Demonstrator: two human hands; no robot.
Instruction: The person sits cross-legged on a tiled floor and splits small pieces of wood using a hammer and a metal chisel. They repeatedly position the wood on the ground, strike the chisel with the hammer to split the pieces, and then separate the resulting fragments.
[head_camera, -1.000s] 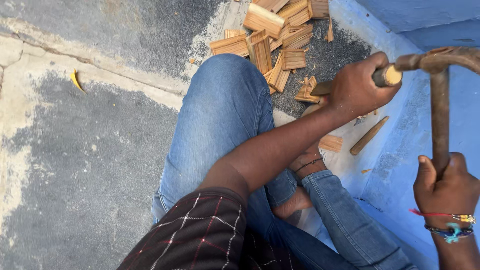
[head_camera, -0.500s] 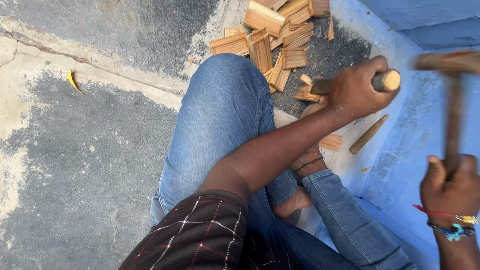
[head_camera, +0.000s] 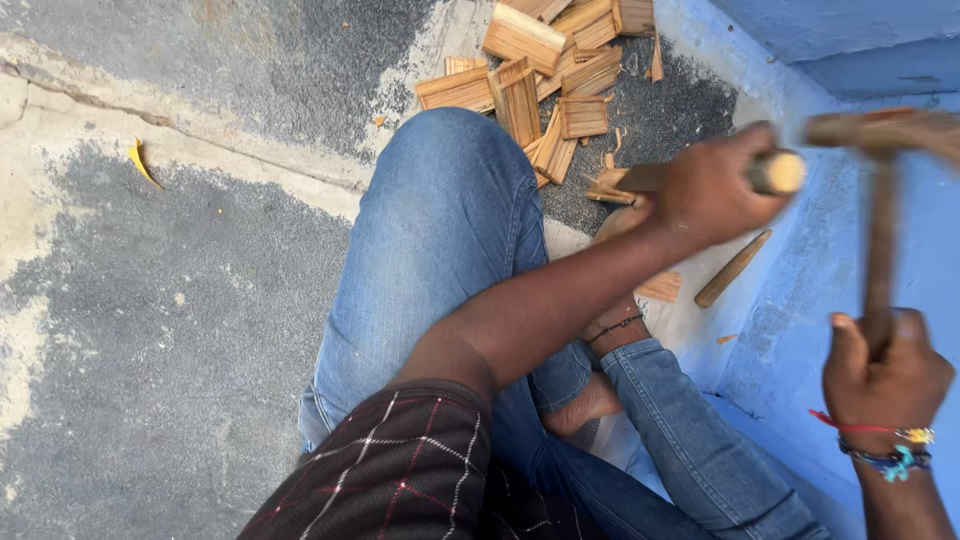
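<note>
L hand (head_camera: 712, 190) grips chisel (head_camera: 775, 172); R hand (head_camera: 885, 375) holds hammer (head_camera: 880, 190) by blue wall (head_camera: 850, 40).

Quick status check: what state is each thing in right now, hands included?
Left hand: shut on the wooden-handled tool, held level.
Right hand: shut on the mallet, head raised, blurred.
Wood pieces: split, piled loose on the ground.
Wooden stick: lying loose, untouched.
Yellow shaving: lying apart on the concrete.

No packages, labels, signs or screens

Nothing of that kind shows in the head view: no package, no label, no sign, no screen anywhere on the floor or along the blue wall.
</note>
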